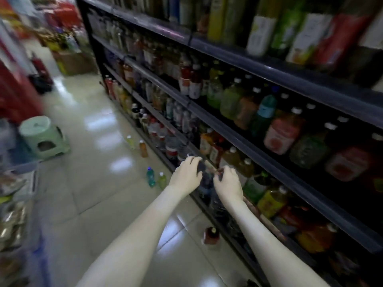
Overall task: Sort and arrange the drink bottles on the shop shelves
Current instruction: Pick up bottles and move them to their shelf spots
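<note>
Both my hands reach to the front edge of a low shelf point(209, 165) of the dark drinks rack. My left hand point(187, 172) curls its fingers and thumb round the top of a dark bottle point(205, 184) with a blue label. My right hand point(228, 183) is just to the right, its fingers curled against the same dark bottle; the blur hides the exact contact. Several loose bottles stand on the floor: yellow-green point(130, 141), orange point(143, 149), teal point(150, 176), pale green point(162, 180) and a red-brown one point(211, 235) near my arms.
Shelves above and to the right are packed with juice and tea bottles point(281, 133). A green plastic stool point(44, 137) stands on the tiled aisle to the left. A red fire extinguisher point(40, 67) and cardboard boxes point(72, 61) are at the far end. Goods point(12, 204) line the left edge.
</note>
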Motion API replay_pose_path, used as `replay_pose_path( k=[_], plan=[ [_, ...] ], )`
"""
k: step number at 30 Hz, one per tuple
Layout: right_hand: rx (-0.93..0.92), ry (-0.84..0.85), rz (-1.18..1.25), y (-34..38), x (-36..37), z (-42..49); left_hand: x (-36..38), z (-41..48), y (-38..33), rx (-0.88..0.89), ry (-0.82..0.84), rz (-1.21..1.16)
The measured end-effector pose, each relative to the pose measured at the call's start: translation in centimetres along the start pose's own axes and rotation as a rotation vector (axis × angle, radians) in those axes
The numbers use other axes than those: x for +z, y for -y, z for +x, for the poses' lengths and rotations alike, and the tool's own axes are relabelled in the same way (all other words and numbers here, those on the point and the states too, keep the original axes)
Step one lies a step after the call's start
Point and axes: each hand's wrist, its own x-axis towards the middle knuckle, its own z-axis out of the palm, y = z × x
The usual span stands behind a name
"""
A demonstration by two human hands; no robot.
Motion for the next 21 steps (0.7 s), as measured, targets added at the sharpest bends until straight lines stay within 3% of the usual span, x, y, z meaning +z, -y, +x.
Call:
replay_pose_path(
  k=[7,15,21],
  plan=[
    [-0.082,-0.035,0.043,11.7,6.0,12.1,-7.3,11.2,9.9,-0.042,-0.031,-0.002],
    [-0.130,-0.099,0.220,28.5,14.4,33.6,-19.5,29.7,24.0,-0.013,-0.088,0.018],
    [-0.125,-0.035,0.220,40.5,20.1,45.4,-27.2,40.7,34.9,-0.057,-0.114,0.015]
  ],
)
